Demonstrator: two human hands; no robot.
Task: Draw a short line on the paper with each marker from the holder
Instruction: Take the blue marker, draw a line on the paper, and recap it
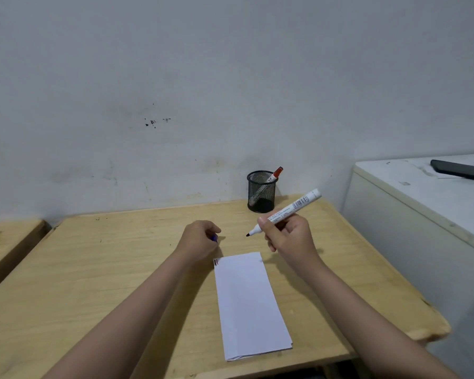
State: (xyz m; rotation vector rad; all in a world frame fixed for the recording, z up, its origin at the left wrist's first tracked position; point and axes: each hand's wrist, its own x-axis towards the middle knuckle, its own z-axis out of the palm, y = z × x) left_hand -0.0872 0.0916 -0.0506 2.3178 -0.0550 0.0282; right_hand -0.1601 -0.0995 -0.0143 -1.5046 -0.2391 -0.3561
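Observation:
A folded white paper (246,305) lies on the wooden table (121,269), with short red and dark strokes at its far left corner. My right hand (290,236) grips an uncapped white marker (288,210), its dark tip pointing left above the table beyond the paper. My left hand (200,239) is closed around a blue cap (214,238), just past the paper's left corner. A black mesh holder (262,191) stands at the back of the table with a red-capped marker (275,175) leaning inside it.
A white cabinet (422,214) stands to the right of the table with a dark flat object (460,169) on top. A second wooden surface (8,239) sits at the far left. The wall runs close behind the holder.

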